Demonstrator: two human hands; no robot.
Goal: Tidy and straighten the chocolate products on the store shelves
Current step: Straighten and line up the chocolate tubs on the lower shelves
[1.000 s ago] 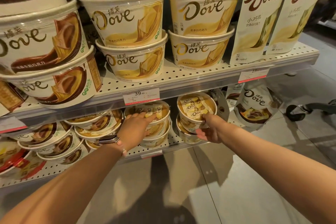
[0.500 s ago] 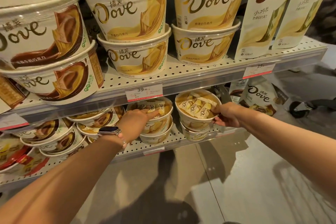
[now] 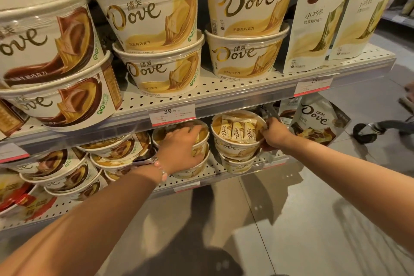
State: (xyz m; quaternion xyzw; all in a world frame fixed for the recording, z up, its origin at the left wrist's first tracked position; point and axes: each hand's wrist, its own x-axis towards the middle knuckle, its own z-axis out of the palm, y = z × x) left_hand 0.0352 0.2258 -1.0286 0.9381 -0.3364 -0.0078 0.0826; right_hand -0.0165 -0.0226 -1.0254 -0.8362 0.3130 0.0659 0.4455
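- Two stacks of Dove white-chocolate tubs stand side by side on the lower shelf (image 3: pixel 226 169), directly under the 39.90 price tag (image 3: pixel 172 114); each stack is two tubs high
- Left hand (image 3: pixel 179 152) lies over the top tub of the left stack (image 3: pixel 201 141), fingers curved down over the lid and near rim; how firmly it grips cannot be told
- Right hand (image 3: pixel 273 133) pinches the right rim of the top tub of the right stack (image 3: pixel 233 139), thumb and fingers closed on the edge
- Handling, as a judgement: each tub is probably light, a thin paperboard wall with a clear plastic lid over wrapped pieces, so the wall is likely to dent under a hard squeeze
- Lids look smooth and likely slippery; a stacked tub may slide off the one below if pushed at the top only
- Recommended hold: opposite sides of the rolled rim, the stiffest part, or a flat palm on the lid while the tub is turned logo-forward
- Dove pouch (image 3: pixel 313 123) stands just right of the right stack; keep clear of it when turning
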